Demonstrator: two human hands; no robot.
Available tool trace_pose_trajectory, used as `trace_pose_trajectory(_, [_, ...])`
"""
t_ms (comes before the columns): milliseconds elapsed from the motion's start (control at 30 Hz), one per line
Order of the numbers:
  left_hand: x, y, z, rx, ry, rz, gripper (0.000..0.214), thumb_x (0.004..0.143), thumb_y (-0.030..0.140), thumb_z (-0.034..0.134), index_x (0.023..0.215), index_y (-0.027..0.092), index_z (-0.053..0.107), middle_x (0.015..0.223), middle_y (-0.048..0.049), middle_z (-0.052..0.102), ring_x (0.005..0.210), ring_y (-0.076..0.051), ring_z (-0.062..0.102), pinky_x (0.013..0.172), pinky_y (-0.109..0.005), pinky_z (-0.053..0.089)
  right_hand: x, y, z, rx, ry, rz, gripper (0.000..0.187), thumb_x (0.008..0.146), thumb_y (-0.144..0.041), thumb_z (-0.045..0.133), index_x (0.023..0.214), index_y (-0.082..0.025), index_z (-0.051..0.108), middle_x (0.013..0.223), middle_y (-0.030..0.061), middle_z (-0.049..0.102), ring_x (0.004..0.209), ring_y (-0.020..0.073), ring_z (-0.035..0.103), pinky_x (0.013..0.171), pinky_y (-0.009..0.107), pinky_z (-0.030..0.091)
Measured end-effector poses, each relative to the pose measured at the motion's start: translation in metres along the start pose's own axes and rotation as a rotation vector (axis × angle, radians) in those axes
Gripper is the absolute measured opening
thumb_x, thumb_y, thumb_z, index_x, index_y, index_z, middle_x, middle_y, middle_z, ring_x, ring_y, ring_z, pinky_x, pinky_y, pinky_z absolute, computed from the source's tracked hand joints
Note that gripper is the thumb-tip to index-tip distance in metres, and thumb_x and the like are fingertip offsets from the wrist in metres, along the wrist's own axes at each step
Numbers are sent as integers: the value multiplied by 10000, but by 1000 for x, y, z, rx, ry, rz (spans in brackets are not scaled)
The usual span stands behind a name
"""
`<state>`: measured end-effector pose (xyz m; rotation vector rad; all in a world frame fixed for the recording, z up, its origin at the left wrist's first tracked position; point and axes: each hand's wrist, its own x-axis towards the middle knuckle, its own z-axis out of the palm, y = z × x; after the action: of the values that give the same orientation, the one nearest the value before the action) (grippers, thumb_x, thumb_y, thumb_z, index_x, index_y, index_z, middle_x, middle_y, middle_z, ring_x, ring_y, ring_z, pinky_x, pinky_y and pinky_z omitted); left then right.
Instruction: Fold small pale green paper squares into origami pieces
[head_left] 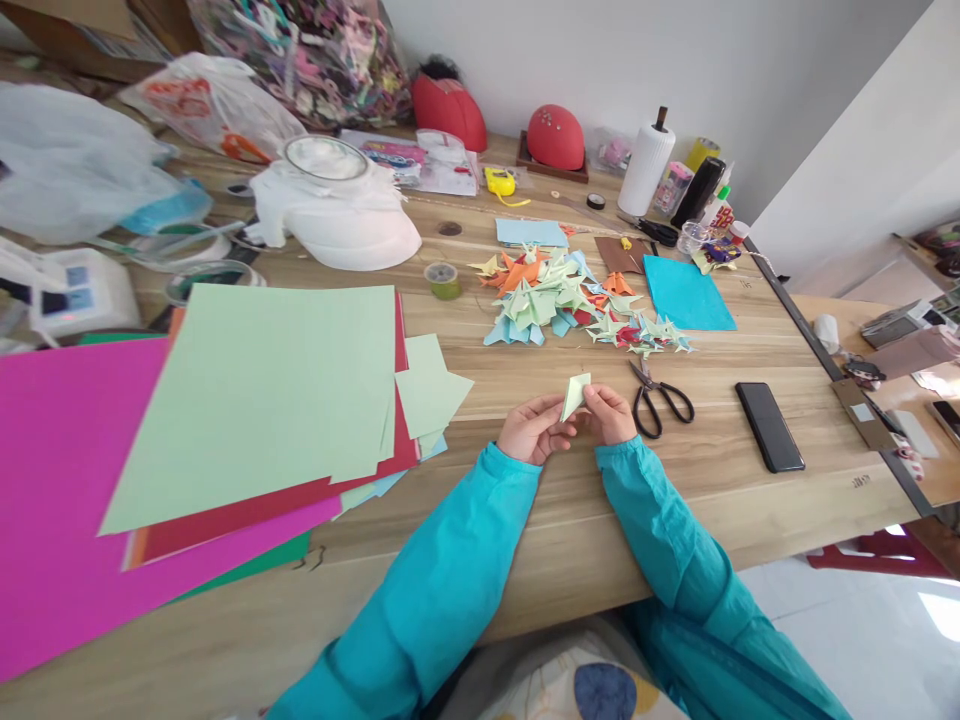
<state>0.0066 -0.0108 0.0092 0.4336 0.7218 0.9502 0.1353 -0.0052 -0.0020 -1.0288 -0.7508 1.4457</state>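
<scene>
My left hand (531, 428) and my right hand (609, 413) meet above the wooden table (570, 540), both in teal sleeves. Between their fingertips stands a small folded piece of pale green paper (575, 394), pinched from both sides. Just beyond lies a pile of folded paper figures (559, 297) in green, orange, blue and red. Black scissors (660, 396) rest right beside my right hand.
Large sheets of pale green (262, 390), red and magenta paper (52, 500) are stacked at the left. A black phone (769, 425) lies right of the scissors, a teal sheet (688, 293) behind. A white glass-topped object (337, 205), plastic bags, a paper roll (646, 168) and bottles line the back.
</scene>
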Motion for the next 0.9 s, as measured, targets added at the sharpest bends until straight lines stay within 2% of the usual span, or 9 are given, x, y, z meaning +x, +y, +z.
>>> trace_pose_trajectory(133, [1,0,-1,-6,39,33,318,533,179,740,819,121,614,575,-13,639,465,-112,593,375,-183,482,-1,1,1,-81,25,-40,309,577,-446,694,710,-174,638,655,9,623,596,133,578,471,234,461])
trace_pose_trajectory(233, [2,1,-1,27,107,129,361,499,217,760,814,119,615,594,-15,643,455,-99,572,374,-187,470,-2,-2,3,-98,31,-49,372,575,-427,699,858,-193,640,766,15,638,635,126,582,476,216,453])
trace_pose_trajectory(300, [3,1,-1,77,189,247,386,495,263,763,819,120,609,601,-9,636,461,-98,562,380,-198,466,-4,-6,5,-82,18,-35,404,589,-422,692,923,-207,619,808,14,636,638,113,580,478,204,450])
trace_pose_trajectory(433, [5,0,-2,309,402,539,378,541,317,727,842,129,595,621,-3,623,480,-106,562,434,-227,481,-7,-12,8,-64,-13,-20,402,582,-432,694,894,-199,594,776,13,627,624,108,576,478,200,445])
trace_pose_trajectory(500, [6,-1,-2,428,457,627,357,566,321,705,848,132,594,643,-10,624,512,-113,575,488,-241,495,-9,-13,11,-82,-31,-44,427,551,-416,717,891,-198,578,760,11,625,611,109,569,474,204,440])
trace_pose_trajectory(633, [5,-4,-1,549,464,673,328,588,304,682,858,137,601,678,-26,629,621,-131,601,586,-244,502,-8,-11,12,-143,-1,-126,452,530,-368,735,903,-200,541,714,-3,621,560,104,556,448,204,415])
trace_pose_trajectory(733, [4,-5,0,552,453,647,331,598,284,660,886,135,592,684,-24,623,588,-123,589,552,-231,488,-6,-9,9,-182,25,-186,441,575,-345,704,963,-216,540,669,-27,600,532,101,562,448,206,412])
trace_pose_trajectory(900, [4,-5,0,574,357,632,437,605,211,629,1030,149,549,668,17,571,533,-91,553,534,-206,464,-5,-6,6,-272,44,-190,291,640,-346,632,890,-199,623,719,-6,599,554,98,575,471,211,422])
